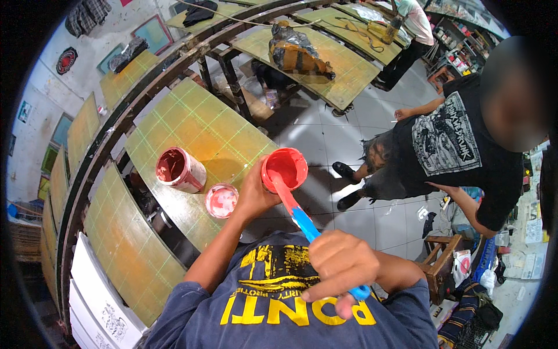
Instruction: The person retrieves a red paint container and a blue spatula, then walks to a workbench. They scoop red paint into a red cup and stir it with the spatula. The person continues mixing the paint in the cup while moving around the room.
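My left hand point(256, 192) is wrapped round a small round tub point(301, 165) whose inside is coated with red paint. My right hand point(343, 262) grips a blue-handled spatula point(304, 222), and the tool's red-covered end dips into the tub. To the left, on a yellow-green board point(215, 142), stands a larger open plastic jar point(195, 175) with dark red paint inside. Beside that jar lies a round lid point(222, 200) smeared with pink and white.
A person in a black shirt point(447, 136) stands at the right. Another person point(415, 26) is at the far boards. A crumpled plastic-wrapped bundle point(299, 55) rests on a far board point(354, 72). A wooden stool point(444, 256) stands at the lower right.
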The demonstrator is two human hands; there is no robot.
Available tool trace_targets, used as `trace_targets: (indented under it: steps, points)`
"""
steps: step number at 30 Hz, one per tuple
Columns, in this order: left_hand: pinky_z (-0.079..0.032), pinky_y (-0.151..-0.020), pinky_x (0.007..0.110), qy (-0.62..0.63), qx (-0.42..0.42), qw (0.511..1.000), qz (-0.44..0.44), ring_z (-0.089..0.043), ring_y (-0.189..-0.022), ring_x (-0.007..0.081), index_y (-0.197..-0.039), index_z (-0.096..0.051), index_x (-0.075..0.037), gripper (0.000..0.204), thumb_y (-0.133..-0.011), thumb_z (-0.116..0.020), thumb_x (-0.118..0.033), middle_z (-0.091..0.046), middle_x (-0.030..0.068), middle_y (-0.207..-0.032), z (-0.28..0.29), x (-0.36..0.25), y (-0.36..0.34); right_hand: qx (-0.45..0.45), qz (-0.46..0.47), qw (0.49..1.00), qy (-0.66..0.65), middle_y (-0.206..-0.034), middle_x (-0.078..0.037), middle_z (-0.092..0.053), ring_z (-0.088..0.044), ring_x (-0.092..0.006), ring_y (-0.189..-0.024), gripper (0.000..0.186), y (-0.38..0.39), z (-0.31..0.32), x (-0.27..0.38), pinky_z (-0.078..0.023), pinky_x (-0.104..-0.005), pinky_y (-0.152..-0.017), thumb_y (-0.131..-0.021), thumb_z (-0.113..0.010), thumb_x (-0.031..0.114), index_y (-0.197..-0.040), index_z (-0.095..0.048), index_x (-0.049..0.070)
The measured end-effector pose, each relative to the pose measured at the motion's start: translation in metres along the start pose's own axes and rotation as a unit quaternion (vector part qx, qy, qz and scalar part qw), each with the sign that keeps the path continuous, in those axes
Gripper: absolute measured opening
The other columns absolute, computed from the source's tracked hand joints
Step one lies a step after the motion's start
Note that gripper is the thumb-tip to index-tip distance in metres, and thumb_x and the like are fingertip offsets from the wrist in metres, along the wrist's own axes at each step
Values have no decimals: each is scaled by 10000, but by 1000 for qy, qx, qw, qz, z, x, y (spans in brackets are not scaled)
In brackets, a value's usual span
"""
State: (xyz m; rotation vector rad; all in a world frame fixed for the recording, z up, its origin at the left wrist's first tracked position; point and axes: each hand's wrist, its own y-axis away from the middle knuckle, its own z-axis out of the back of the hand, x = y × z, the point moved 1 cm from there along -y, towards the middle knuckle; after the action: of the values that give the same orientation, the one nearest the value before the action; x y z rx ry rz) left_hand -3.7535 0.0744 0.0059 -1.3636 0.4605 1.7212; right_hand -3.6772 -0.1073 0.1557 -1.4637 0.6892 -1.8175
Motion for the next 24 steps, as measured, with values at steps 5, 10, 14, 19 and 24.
trace_targets:
  steps: [5, 10, 14, 19, 24]
  points:
    - [-500, -958, 391, 28, -25, 999, -23, -618, -1127, 295, -1284, -503, -46, 832, -574, -926, -136, -625, 142, -1201, -7, 9, -2, -227, -9, 973, 30, -566, 11, -401, -401, -154, -494, 534, 0, 15, 11, -304, -334, -499, -1000, -486, 523, -859, -657, 36]
    - [-487, -1007, 403, -25, -74, 996, -33, -589, -1189, 274, -1327, -477, -50, 877, -589, -936, -167, -598, 140, -1264, -18, 2, -6, -579, 5, 814, -47, -560, 59, -198, -224, -74, -511, 480, 25, 48, -47, -238, -273, -552, -1026, -413, 542, -902, -559, 102]
    - [-495, -995, 395, -51, -139, 986, -81, -593, -1179, 273, -1334, -468, -49, 866, -612, -931, -166, -586, 146, -1273, -26, 8, -14, -752, -45, 644, -134, -588, 50, -228, -274, -93, -543, 407, 42, 57, -76, -290, -289, -583, -1017, -495, 485, -915, -536, 93]
    - [-484, -1008, 368, -15, -134, 982, -135, -576, -1190, 256, -1351, -433, -16, 862, -634, -908, -75, -557, 124, -1295, -24, 23, -25, -788, -47, 599, -136, -612, 47, -229, -284, -86, -549, 371, 70, 67, -78, -308, -283, -594, -1020, -508, 462, -940, -505, 100]
    - [-482, -1006, 358, -25, -116, 984, -135, -573, -1192, 243, -1353, -445, -17, 858, -632, -905, -77, -561, 122, -1284, -27, 21, -29, -803, -53, 587, -82, -611, 48, -232, -298, -86, -556, 401, 85, 65, -62, -327, -284, -605, -1017, -495, 489, -949, -484, 94]
